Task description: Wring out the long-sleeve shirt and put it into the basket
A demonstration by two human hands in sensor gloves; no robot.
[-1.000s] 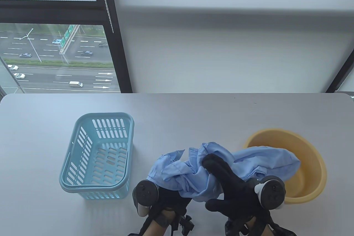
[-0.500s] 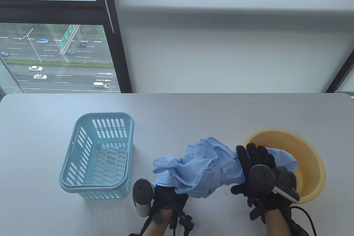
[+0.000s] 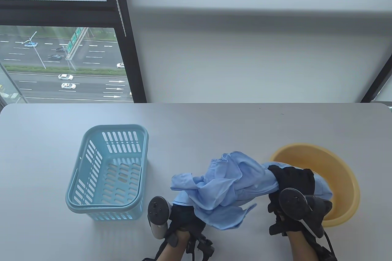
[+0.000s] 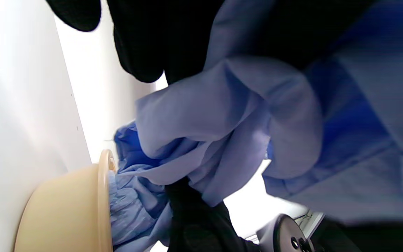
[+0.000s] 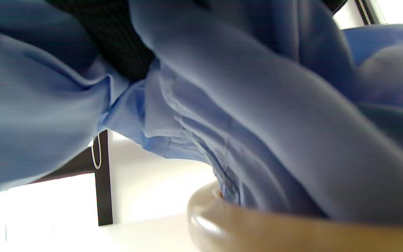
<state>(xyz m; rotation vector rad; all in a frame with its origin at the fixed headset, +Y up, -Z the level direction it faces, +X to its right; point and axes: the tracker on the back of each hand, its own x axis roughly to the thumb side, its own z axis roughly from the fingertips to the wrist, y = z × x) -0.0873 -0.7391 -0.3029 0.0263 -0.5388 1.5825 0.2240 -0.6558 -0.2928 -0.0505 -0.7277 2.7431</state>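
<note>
Both hands clamped round blue shirt (image 3: 226, 187): left hand (image 3: 183, 216) one end, right hand (image 3: 292, 181) other.

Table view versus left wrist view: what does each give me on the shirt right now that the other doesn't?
Only the table view shows the blue basket, with nothing in it, off to the left, and both hands gripping the shirt: the left hand at its left end, the right hand at its right end over the yellow basin. Only the left wrist view shows, close up, the cloth bunched under the left hand's fingers and the shirt's far end going over the basin's rim. Both show the shirt, the basin and the grey table.
</note>
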